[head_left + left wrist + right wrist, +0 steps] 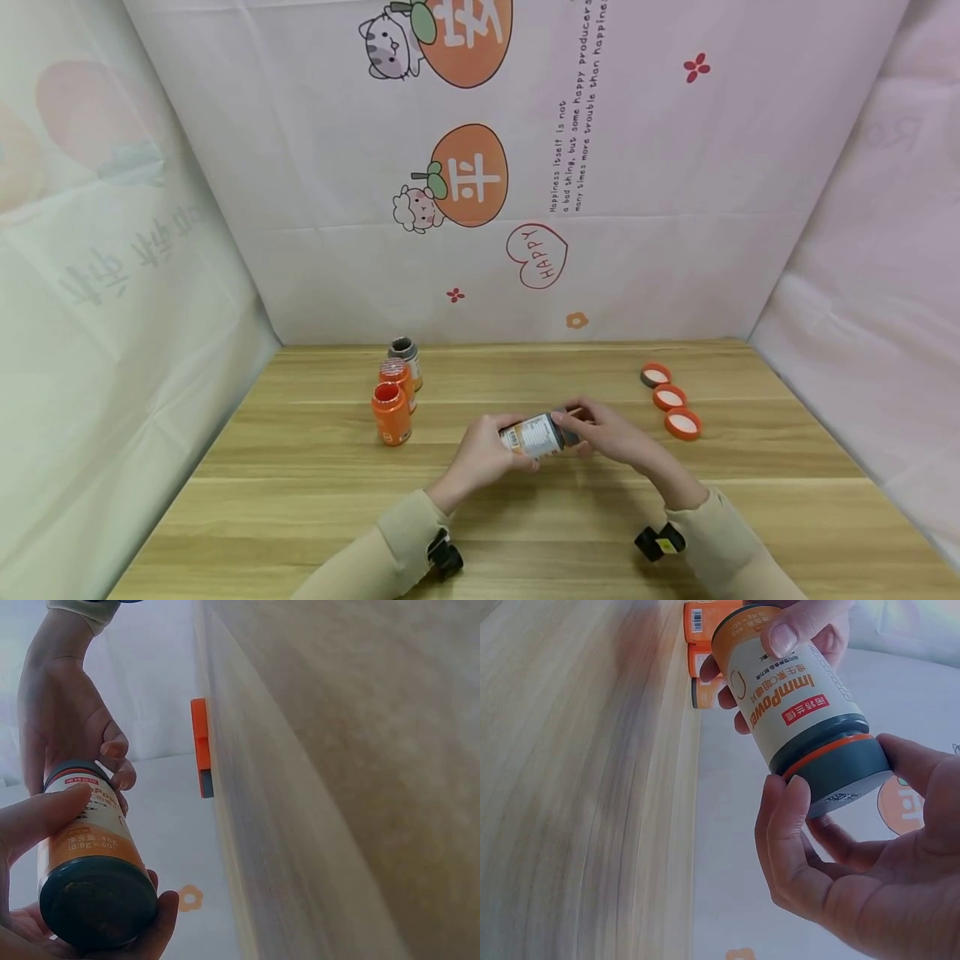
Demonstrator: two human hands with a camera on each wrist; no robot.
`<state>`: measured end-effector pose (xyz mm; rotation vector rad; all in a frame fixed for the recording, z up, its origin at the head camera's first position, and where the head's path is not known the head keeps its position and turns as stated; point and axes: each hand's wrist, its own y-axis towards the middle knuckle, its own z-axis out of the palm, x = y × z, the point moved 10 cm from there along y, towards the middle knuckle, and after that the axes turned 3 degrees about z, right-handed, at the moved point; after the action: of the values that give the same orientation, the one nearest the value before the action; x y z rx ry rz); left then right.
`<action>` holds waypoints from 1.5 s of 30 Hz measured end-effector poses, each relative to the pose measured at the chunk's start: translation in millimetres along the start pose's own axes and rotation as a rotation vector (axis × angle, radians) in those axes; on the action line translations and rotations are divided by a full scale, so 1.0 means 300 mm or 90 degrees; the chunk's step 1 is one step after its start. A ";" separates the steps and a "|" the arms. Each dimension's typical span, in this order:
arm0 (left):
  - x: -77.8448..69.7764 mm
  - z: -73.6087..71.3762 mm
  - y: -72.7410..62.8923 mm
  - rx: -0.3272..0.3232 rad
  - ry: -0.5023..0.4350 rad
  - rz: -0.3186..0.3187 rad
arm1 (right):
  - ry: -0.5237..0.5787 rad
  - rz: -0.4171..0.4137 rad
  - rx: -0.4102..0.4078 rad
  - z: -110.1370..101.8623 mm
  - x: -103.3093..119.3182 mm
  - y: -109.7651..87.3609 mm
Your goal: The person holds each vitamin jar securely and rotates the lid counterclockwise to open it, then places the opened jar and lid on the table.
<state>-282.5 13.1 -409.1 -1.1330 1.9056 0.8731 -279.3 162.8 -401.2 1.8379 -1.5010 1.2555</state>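
A supplement bottle point(534, 437) with a white and orange label is held tilted above the middle of the table. My left hand point(486, 452) grips its body, the thumb lying across the label in the left wrist view. At the other end, the fingers and thumb of my right hand point(617, 435) hold the dark grey cap point(844, 774). The cap sits on the bottle's neck, and an orange band shows along its edge in the right wrist view. The bottle's dark base point(97, 901) faces the left wrist camera.
Two orange bottles point(392, 421) and a grey bottle point(405, 350) stand uncapped in a row at the left. Three orange-rimmed caps point(683, 424) lie with white insides up at the right. A printed cloth point(637, 275) hangs behind the wooden table point(300, 500).
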 end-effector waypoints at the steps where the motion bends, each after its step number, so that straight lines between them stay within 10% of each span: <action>1: 0.001 0.000 0.000 0.001 -0.002 -0.002 | 0.004 -0.004 0.001 -0.001 0.002 -0.001; 45: 0.005 0.002 -0.002 0.018 -0.069 -0.020 | 0.045 -0.222 0.057 -0.025 0.066 -0.037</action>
<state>-282.3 12.8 -410.9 -1.0733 1.8020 0.8700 -271.7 161.8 -378.5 1.9835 -1.0439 1.2169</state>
